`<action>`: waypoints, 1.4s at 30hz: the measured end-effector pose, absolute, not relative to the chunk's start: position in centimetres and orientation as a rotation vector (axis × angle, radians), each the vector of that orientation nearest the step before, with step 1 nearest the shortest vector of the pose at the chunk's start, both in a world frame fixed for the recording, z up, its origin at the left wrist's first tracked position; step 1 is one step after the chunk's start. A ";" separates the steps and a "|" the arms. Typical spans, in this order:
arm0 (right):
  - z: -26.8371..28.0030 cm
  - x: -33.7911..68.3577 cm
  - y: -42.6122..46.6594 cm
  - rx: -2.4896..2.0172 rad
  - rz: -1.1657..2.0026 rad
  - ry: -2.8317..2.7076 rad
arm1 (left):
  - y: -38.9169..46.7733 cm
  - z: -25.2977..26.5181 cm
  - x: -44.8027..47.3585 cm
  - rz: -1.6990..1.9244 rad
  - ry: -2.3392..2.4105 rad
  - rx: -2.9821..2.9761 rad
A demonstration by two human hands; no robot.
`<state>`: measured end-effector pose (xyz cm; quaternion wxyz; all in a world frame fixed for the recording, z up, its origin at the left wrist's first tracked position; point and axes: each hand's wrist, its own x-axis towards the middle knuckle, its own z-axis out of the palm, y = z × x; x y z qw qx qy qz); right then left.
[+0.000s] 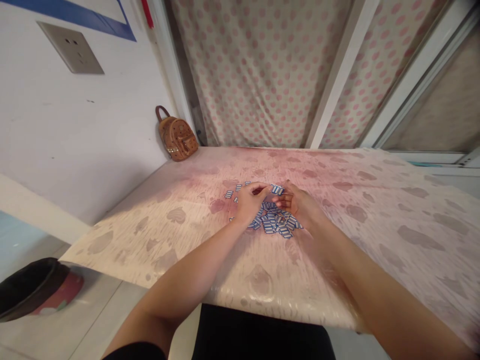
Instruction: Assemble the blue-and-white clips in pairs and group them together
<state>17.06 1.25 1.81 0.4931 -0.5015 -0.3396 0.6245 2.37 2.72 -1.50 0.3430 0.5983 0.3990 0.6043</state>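
Several small blue-and-white striped pieces lie in a loose, overlapping pile on the table, partly hidden by my hands. Above the pile, a small striped piece is raised between my two hands; it may be more than one piece side by side. My left hand pinches its left end between thumb and fingers. On the other side, my right hand has its fingers curled, with the tips at the right end of the piece. A few more pieces lie apart, left of and beyond my left hand.
A glossy patterned cloth covers the table. A small brown backpack leans against the wall at the back left corner. Polka-dot curtains hang behind the far edge. A dark-rimmed bin stands on the floor at left.
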 end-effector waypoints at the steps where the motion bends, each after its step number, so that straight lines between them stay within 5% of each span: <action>1: 1.8 17.1 1.2 -1.210 1.523 -0.813 | 2.7 -1.4 2.4 1.575 1.039 1.564; 26: -0.3 18.2 2.4 -1.110 1.159 -1.442 | 3.1 -1.4 1.5 1.450 1.097 1.570; 34: -2.2 19.9 3.4 -1.636 0.366 -2.000 | 4.5 -1.3 0.2 1.615 1.164 1.406; 42: -2.3 18.9 2.9 -1.718 0.350 -2.141 | 4.8 -1.5 0.2 1.615 1.164 1.407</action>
